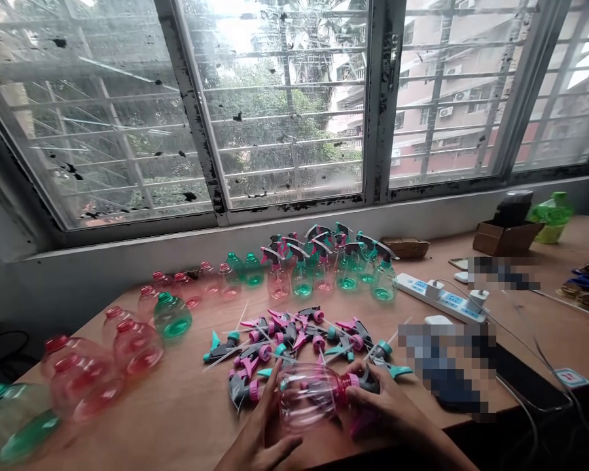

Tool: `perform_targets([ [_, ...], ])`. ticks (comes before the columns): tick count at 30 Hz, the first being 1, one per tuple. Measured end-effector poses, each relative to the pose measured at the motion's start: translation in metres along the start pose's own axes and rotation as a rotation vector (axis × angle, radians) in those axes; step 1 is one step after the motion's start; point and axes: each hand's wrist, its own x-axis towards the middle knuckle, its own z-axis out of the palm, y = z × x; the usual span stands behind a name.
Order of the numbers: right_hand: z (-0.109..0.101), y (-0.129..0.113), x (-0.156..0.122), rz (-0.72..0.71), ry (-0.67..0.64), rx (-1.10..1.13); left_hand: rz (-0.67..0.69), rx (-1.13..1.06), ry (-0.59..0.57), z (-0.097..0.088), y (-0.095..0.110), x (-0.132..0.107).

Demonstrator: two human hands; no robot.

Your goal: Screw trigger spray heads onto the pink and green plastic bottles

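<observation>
A clear pink spray bottle (305,397) is held on its side above the table's near edge, its neck pointing right. Around its base end, my left hand (262,428) is closed, thumb below and fingers at the back. My right hand (387,396) grips the grey trigger sprayer (370,381) at the neck, where a pink collar (352,381) meets the bottle. Whether the collar is fully seated, I cannot tell. Just behind my hands lies a heap of loose trigger sprayers (289,333), grey with pink or teal parts and thin clear tubes.
Open pink bottles (137,347) and green bottles (173,317) line the left side. Several bottles with sprayers (347,275) stand by the window. To the right are a power strip (442,297), cables, a black phone (525,373), a cardboard box (505,237) and a green bottle (553,219).
</observation>
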Motion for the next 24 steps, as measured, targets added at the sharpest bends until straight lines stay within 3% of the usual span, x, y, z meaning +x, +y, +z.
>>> perform_targets([
  [9, -0.006, -0.004, -0.004, 0.024, 0.040, -0.084, -0.132, -0.057, -0.007, 0.005, 0.028, -0.002],
  [12, -0.007, -0.004, -0.006, 0.052, 0.035, -0.088, -0.154, 0.038, 0.032, 0.005, 0.031, -0.004],
  [17, -0.009, -0.002, -0.007, 0.057, 0.031, -0.113, -0.076, 0.143, 0.049, 0.008, 0.033, -0.005],
  [24, -0.012, -0.004, -0.008, 0.054, 0.026, -0.223, -0.155, 0.176, 0.057, 0.006, 0.035, -0.004],
])
